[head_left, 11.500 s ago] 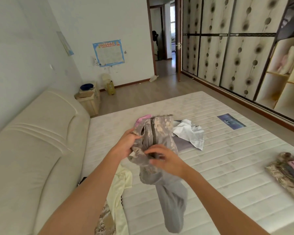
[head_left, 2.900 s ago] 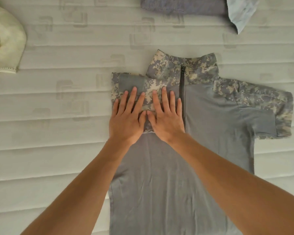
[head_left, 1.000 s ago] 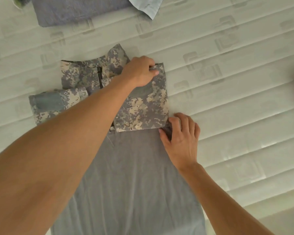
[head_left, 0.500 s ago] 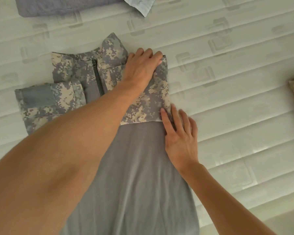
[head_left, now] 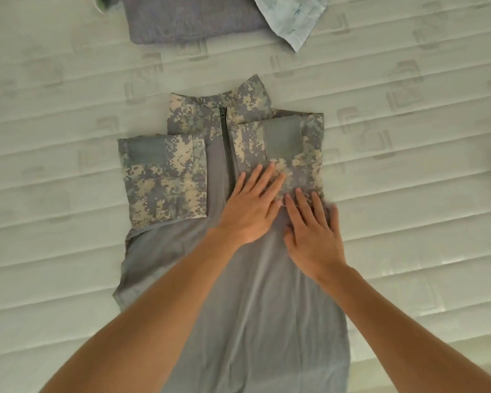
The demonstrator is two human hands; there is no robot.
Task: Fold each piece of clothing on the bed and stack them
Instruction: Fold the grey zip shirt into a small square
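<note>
1. Across the middle of the quilted mattress [head_left: 68, 194]: camouflage shirt [head_left: 238, 293] laid flat on its back, collar away from the person, zip running down the chest, both sleeves already folded inward over the front.
2. Left hand [head_left: 251, 207]: fingers straight and spread, palm down, pressing the grey chest panel just beside the zip, grasping nothing.
3. Right hand [head_left: 313, 236]: likewise flat and released, fingertips touching the lower edge of the folded right sleeve [head_left: 281, 146], smoothing it.
4. Step in hand, judged: flattening the second sleeve fold. Still to come: lifting the long grey body up toward the collar, then stacking.
5. Next move calls for: gripping the hem, out of sight below the frame, with both hands, keeping both sleeves pinned so the folds do not spring open.
6. Materials: stiff-looking pixelated camouflage weave on collar and sleeves, each with a plain grey patch; thin, limp grey knit on the body, faintly creased lengthwise.
7. Near the top edge: folded purple-grey garment [head_left: 193, 18] touching a pale blue cloth [head_left: 292, 21], well apart from the shirt.
</note>
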